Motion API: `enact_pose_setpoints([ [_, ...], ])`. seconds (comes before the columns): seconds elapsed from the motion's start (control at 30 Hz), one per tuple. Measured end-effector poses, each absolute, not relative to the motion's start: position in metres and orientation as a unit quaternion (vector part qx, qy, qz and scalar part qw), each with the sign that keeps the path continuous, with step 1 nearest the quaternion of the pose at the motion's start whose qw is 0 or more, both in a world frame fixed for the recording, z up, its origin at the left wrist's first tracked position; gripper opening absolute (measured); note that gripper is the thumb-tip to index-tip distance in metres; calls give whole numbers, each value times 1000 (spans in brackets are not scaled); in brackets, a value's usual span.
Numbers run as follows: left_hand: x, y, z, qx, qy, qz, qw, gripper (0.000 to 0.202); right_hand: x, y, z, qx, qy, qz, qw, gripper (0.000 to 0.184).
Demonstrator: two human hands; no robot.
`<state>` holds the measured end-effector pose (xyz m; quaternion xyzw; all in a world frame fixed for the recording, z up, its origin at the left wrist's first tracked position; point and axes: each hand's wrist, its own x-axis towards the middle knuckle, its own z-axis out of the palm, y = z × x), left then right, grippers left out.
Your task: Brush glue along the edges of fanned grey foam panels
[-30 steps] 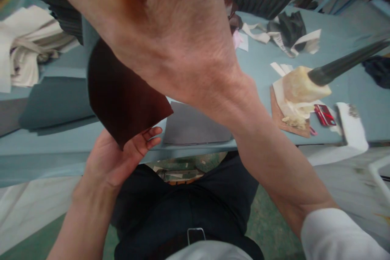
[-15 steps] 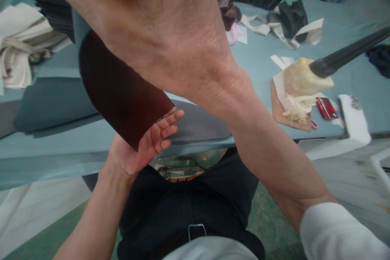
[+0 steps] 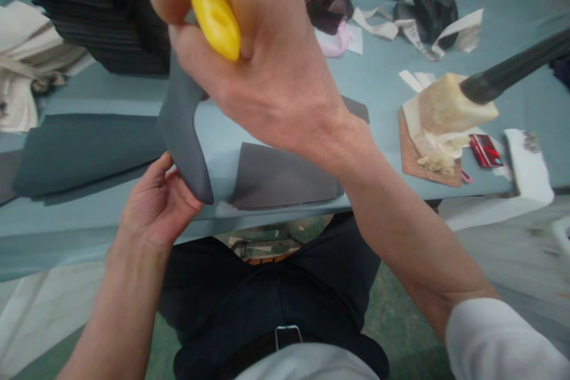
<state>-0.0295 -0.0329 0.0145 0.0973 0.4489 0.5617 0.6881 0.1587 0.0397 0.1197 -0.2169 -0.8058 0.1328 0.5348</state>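
My right hand [image 3: 267,59] is raised near the camera, its fingers wrapped round a yellow handle [image 3: 216,18]. The rest of that tool is hidden. From beneath this hand hangs a curved sheet [image 3: 182,124], apparently leather, with its grey side showing. Whether my right fingers also grip the sheet's upper end I cannot tell. My left hand [image 3: 160,202] holds the sheet's lower edge, thumb in front and fingers behind. Flat on the table below my right forearm lies a small stack of grey pieces [image 3: 285,181]. Farther left are folded dark grey-green sheets [image 3: 93,151].
Tall dark stacks [image 3: 111,18] stand at the back left, beside pale cloth [image 3: 27,71]. At right, a pale block with a black handle [image 3: 490,83] rests on a brown board [image 3: 412,151], near a red box [image 3: 485,150]. Dark scraps [image 3: 430,12] and white strips lie farther back.
The sheet has turned from its dark red-brown face to its grey face. My left hand has moved left and closed on its lower edge. The yellow handle has come into view.
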Motion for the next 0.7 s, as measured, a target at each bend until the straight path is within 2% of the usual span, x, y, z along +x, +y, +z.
enact_pose_setpoints([
  [0.07, -32, -30, 15, 75, 456, 575, 675, 15, 168, 41, 117, -251, -841, 131, 460, 57],
  [0.13, -34, -27, 14, 53, 467, 578, 667, 22, 176, 41, 113, -299, -853, 152, 401, 47],
  [0.33, -29, -18, 9, 25, 483, 578, 658, 42, 190, 36, 88, -327, -823, 161, 436, 25],
  [0.7, -21, -20, 9, 18, 504, 580, 640, 35, 203, 38, 71, -365, -798, 219, 427, 12],
])
